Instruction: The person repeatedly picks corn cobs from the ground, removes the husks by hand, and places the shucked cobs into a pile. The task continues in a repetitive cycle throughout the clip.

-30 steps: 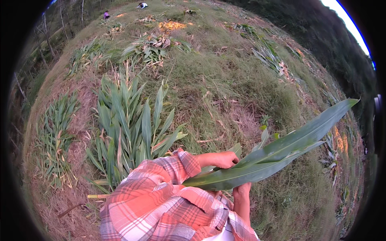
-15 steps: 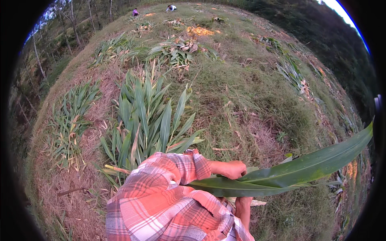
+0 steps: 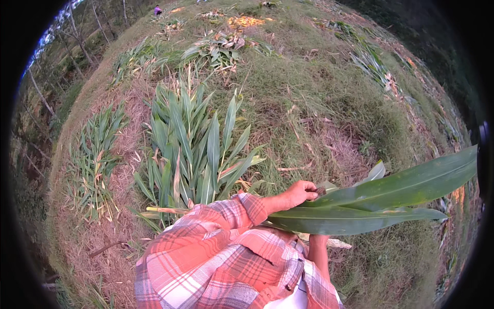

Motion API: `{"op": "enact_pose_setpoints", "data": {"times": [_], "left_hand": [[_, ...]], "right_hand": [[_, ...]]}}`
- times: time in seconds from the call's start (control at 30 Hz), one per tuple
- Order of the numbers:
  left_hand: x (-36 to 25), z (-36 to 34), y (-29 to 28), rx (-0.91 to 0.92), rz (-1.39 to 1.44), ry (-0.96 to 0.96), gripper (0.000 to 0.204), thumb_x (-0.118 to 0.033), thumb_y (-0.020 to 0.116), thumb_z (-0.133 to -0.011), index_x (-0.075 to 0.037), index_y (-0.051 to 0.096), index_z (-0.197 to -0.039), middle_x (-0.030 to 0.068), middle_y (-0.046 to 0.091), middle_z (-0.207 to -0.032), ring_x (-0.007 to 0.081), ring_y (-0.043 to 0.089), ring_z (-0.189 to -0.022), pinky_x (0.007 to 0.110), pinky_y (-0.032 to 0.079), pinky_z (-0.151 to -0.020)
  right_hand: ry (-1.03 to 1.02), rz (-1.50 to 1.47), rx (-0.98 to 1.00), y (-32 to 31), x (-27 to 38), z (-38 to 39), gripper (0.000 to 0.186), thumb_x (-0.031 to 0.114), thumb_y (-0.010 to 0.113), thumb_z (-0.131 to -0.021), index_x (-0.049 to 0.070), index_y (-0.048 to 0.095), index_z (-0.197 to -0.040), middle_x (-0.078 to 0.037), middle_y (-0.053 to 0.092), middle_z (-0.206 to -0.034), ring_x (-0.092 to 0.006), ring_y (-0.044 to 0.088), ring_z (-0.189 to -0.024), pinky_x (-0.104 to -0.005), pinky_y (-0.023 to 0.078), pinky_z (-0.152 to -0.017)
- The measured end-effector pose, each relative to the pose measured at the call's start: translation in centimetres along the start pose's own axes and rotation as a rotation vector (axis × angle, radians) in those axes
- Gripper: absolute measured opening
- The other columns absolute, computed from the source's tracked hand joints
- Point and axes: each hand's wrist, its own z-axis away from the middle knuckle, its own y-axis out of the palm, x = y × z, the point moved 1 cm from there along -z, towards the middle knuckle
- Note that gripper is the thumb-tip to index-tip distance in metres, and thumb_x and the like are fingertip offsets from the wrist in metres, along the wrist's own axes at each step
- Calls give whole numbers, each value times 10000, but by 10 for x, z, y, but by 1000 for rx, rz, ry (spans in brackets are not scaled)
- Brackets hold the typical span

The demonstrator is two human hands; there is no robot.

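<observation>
My left hand (image 3: 294,195) is closed, with a small dark brown tuft (image 3: 320,191) at its fingertips. Broad green corn leaves (image 3: 355,219) stretch from under it toward the right edge. My right hand (image 3: 318,240) comes up from below; only its wrist side shows, and the leaves cover its fingers. A pale husk-like leaf (image 3: 337,243) sticks out beside that wrist. Left of my plaid sleeve, the yellowish end of a cut stalk (image 3: 165,210) pokes out; whether it belongs to the leaves in front of me is hidden.
A pile of cut corn stalks (image 3: 193,144) lies just ahead on the left, with another bundle (image 3: 96,159) farther left. More heaps (image 3: 221,50) and orange-yellow corn ears (image 3: 247,21) lie up the grassy slope. A person in purple (image 3: 157,10) is far off.
My left hand has risen slightly, and the brown tuft now shows past its fingers. The leaves have spread farther apart. The view has tilted downward a little.
</observation>
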Motion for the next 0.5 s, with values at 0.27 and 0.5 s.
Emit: {"op": "enact_pose_setpoints", "data": {"times": [0.27,0.5], "left_hand": [[-5,-23,24,273,-55,60,118,-107,542,-913,-29,592,-986,-13,594,-905,77,539,-816,238,446,-768],[-1,1,39,393,209,-85,63,-99,469,-951,-52,509,-938,-1,556,-818,71,522,-775,199,437,-736]], "right_hand": [[-118,-12,-101,0,-6,-40,277,273,505,-928,86,499,-1132,-49,545,-1029,-157,543,-898,-318,479,-780],[81,-451,-475,-77,-20,-106,309,313,448,-888,22,536,-840,-155,576,-677,-303,584,-585,-440,518,-539]]}}
